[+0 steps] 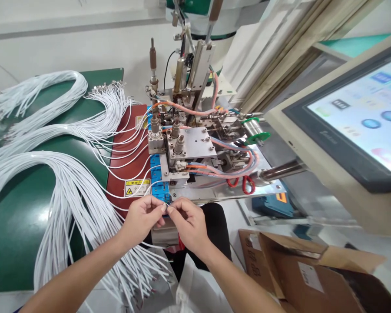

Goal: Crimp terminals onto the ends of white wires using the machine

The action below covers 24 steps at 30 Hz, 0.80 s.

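My left hand (142,218) and my right hand (189,224) meet fingertip to fingertip just in front of the blue fixture (157,176) of a small pneumatic machine (185,143). Both pinch the end of a thin white wire (166,205), which is tiny and partly hidden by the fingers. Several more white wires (130,148) lie across the red plate (130,143) into the fixture's slots. A big bundle of white wires (68,191) drapes over the green table (16,226) to my left and hangs off its front edge.
A touch-screen panel (361,117) stands at the right. An open cardboard box (299,269) sits low on the right. Coloured air hoses (234,165) and cylinders crowd the machine top. A yellow warning label (137,188) marks the red plate.
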Available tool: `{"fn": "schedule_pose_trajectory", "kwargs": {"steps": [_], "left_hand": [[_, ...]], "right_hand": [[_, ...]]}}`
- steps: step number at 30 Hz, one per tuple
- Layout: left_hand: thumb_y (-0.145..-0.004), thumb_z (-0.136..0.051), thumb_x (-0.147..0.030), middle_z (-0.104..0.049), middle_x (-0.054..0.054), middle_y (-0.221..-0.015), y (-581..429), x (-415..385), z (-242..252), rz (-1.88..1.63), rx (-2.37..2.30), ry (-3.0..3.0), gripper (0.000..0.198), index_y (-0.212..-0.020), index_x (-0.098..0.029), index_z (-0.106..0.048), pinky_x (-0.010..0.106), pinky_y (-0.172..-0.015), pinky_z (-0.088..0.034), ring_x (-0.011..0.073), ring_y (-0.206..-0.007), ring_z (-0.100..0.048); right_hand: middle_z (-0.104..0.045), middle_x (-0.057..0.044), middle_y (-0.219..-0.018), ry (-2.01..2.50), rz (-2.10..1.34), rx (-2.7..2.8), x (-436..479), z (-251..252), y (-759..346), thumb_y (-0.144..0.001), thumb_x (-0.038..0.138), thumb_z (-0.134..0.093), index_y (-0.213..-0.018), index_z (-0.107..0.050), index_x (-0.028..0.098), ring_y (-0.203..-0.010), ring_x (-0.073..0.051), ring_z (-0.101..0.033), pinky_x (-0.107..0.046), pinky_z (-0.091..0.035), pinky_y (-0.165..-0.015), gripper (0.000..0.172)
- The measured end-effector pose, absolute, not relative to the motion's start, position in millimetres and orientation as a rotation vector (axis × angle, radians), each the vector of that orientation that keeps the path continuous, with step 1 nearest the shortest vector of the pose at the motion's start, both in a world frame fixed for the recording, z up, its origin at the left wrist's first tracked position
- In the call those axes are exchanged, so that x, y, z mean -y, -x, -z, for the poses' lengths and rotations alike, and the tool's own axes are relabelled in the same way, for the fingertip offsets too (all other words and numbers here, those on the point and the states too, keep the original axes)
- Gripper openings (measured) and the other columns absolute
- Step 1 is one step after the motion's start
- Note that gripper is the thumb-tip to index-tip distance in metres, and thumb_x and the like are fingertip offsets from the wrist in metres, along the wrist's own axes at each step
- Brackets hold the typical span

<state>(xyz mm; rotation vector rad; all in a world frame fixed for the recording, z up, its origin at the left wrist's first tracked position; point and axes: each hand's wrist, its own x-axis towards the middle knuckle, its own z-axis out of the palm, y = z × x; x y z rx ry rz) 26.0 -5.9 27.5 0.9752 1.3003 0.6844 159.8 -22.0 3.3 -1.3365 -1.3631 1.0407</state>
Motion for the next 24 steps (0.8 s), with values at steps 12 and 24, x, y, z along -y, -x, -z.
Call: {"fn": "schedule_pose_trajectory", "kwargs": {"steps": [12, 24], "left_hand": [[-0.069, -0.061, -0.029, -0.055, -0.002, -0.055, -26.7, 6.9, -23.2, -0.635, -1.347, -1.010, 0.022, -0.081, -0.011, -0.064, 0.016, -0.039, -0.035, 0.0049, -0.040, -0.044], [-0.077, -0.051, -0.023, -0.058, 0.001, -0.073, -9.6, -3.0, -20.4, -0.516, -1.466, -1.717, 0.013, -0.080, -0.019, -0.062, 0.024, -0.059, -0.043, 0.0131, -0.063, -0.053]], "right_hand": [[-0.058, -0.001, -0.062, 1.373, -1.096, 1.401, 13.0, -0.9, -172.9, -0.074, 0.023, -0.056, -0.063, -0.060, 0.017, -0.056, -0.012, -0.052, -0.023, -0.041, -0.052, 0.013], [-0.053, 0.001, -0.059, 1.502, -1.175, 1.215, 9.6, 24.9, -173.0, -0.077, 0.029, -0.051, -0.066, -0.055, 0.017, -0.051, -0.011, -0.047, -0.023, -0.039, -0.050, 0.016]]}}
